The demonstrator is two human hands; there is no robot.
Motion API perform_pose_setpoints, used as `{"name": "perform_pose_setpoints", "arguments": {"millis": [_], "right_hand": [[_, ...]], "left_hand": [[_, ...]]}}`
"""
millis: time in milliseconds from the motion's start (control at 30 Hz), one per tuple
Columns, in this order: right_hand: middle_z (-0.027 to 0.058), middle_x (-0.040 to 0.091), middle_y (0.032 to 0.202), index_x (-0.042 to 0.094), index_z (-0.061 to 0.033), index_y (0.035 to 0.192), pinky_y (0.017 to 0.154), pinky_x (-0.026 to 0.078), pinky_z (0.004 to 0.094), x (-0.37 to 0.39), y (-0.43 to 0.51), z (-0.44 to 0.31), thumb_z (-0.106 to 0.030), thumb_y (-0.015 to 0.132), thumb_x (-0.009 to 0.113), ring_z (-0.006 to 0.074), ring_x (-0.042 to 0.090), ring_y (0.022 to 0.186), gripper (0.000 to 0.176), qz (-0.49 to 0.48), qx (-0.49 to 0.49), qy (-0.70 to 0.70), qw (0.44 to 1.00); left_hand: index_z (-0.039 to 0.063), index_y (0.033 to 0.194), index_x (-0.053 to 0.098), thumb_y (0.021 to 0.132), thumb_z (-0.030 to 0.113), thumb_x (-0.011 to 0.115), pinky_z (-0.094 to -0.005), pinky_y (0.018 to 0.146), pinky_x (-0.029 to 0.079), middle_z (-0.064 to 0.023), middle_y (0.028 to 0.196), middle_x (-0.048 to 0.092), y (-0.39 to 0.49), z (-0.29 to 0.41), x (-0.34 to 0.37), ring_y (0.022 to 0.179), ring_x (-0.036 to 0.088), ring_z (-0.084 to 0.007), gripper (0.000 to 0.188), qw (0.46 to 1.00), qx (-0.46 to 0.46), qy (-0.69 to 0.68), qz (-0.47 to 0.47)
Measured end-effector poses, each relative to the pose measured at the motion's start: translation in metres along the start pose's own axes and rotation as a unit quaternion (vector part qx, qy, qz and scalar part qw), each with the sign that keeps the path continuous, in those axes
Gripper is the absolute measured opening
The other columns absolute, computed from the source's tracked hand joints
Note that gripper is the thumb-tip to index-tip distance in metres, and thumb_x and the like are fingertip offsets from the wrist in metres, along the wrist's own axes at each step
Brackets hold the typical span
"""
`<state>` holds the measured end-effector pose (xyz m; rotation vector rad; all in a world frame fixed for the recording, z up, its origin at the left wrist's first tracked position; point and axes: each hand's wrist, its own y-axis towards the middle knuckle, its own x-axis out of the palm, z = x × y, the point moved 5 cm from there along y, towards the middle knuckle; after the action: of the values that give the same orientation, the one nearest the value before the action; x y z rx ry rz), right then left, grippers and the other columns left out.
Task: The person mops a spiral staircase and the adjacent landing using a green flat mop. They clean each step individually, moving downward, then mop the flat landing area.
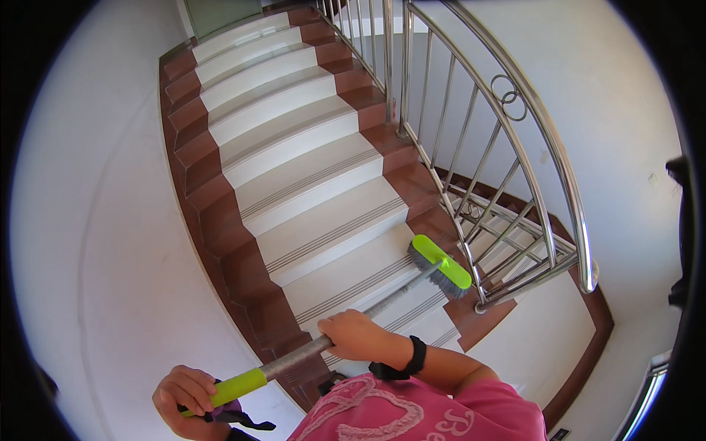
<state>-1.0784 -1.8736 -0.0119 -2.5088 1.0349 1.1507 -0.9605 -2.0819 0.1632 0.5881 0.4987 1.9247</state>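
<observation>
My left hand (185, 397) grips the lime-green end sleeve of a push broom's grey handle (292, 355), at the lower left. Farther along the shaft my right hand (358, 336) is closed around the bare pole. The handle slants up to the right to a lime-green broom head (441, 264) with grey bristles. The head lies over the right end of a stair tread, across the border between white tile and reddish-brown tile, close to the foot of the railing. Whether the bristles touch the tread, I cannot tell.
The tiled staircase (309, 149) climbs away ahead, with grooved lines on its treads. A stainless steel railing (518, 160) runs along its right side, and its lower end curves near the broom head. A white wall (110, 220) borders the left. Lower steps show beyond the railing.
</observation>
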Motion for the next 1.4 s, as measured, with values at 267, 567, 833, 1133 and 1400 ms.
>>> {"name": "perform_pose_setpoints", "arguments": {"millis": [267, 567, 833, 1133, 1400], "right_hand": [[0.0134, 0.064, 0.080, 0.055, -0.0064, 0.082, 0.073, 0.048, 0.0489, 0.054, 0.050, 0.032, -0.017, 0.075, 0.069, 0.0376, 0.063, 0.080, 0.019, -0.010, -0.025, 0.019, 0.999], [0.0146, 0.061, 0.075, 0.054, -0.0049, 0.081, 0.070, 0.048, 0.0487, 0.045, 0.048, 0.095, -0.012, 0.070, 0.071, 0.0386, 0.062, 0.077, 0.022, 0.067, -0.008, 0.026, 0.997], [0.0121, 0.059, 0.072, 0.053, -0.0062, 0.079, 0.067, 0.046, 0.0468, 0.025, 0.026, 0.204, -0.010, 0.067, 0.070, 0.0368, 0.061, 0.075, 0.021, 0.087, 0.070, 0.004, 0.994], [0.0090, 0.062, 0.074, 0.055, -0.0095, 0.078, 0.068, 0.046, 0.0464, 0.047, 0.040, 0.188, -0.009, 0.066, 0.069, 0.0335, 0.062, 0.078, 0.018, 0.132, 0.056, -0.049, 0.988], [0.0139, 0.063, 0.077, 0.057, -0.0066, 0.079, 0.070, 0.049, 0.0496, 0.130, 0.068, 0.020, -0.019, 0.070, 0.072, 0.0367, 0.063, 0.077, 0.021, -0.012, -0.088, 0.072, 0.993]], "left_hand": [[0.013, 0.055, 0.038, 0.101, 0.023, 0.031, -0.0312, 0.059, 0.045, -0.0039, 0.050, 0.041, -0.025, -0.033, -0.013, 0.056, 0.046, -0.0176, 0.047, 0.983, -0.047, 0.092, 0.154], [0.009, 0.055, 0.041, 0.098, 0.025, 0.032, -0.0356, 0.059, 0.048, -0.0076, 0.049, 0.044, -0.011, -0.096, 0.000, 0.054, 0.049, -0.0229, 0.047, 0.997, -0.038, 0.046, 0.049], [0.004, 0.061, 0.047, 0.098, 0.027, 0.036, -0.0421, 0.082, 0.049, -0.0146, 0.065, 0.056, -0.043, -0.191, 0.058, 0.076, 0.057, -0.0280, 0.045, 0.974, -0.216, -0.039, 0.063], [0.005, 0.058, 0.046, 0.095, 0.026, 0.035, -0.0438, 0.083, 0.049, -0.0137, 0.061, 0.053, -0.037, -0.184, 0.037, 0.074, 0.056, -0.0286, 0.044, 0.968, -0.239, -0.038, 0.067], [0.011, 0.055, 0.037, 0.095, 0.025, 0.041, -0.0388, 0.067, 0.047, -0.0063, 0.053, 0.039, -0.065, -0.047, -0.087, 0.060, 0.048, -0.0242, 0.042, 0.924, -0.179, -0.001, 0.339]]}}
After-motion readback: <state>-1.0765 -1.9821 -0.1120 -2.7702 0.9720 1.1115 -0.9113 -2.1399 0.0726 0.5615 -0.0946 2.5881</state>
